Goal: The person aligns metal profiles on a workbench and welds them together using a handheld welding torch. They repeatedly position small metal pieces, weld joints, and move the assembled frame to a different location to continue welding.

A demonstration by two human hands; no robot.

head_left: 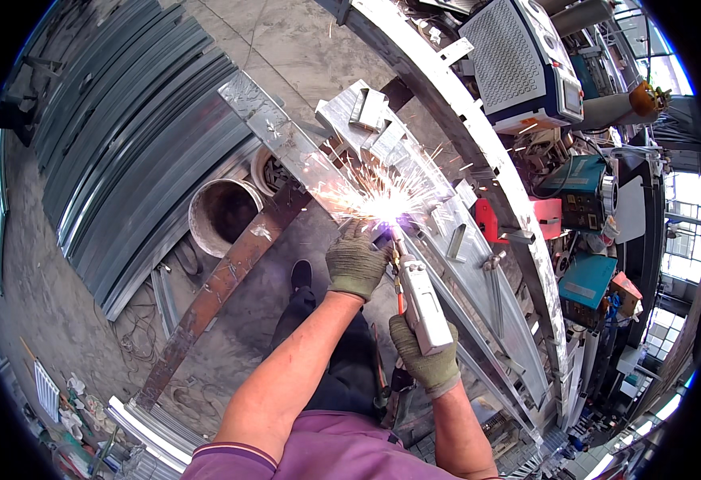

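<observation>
My right hand [424, 358], in a green work glove, grips a white handheld welding gun [421, 302] whose tip points up at a bright violet arc with flying sparks [384, 206]. My left hand [355, 262], also gloved, rests closed on the metal just below the arc, beside the gun's nozzle. The arc sits where a long flat galvanised bar [282, 136] meets a curved steel frame [478, 264]. Small metal brackets [370, 108] lie on the frame above the weld.
A stack of curved grey steel strips [134, 136] lies at left. A rusty beam [222, 280] crosses under the work, next to a white bucket [222, 214]. A white welding machine [522, 60] and teal machines [578, 188] stand at right. My shoe [301, 274] is on the concrete floor.
</observation>
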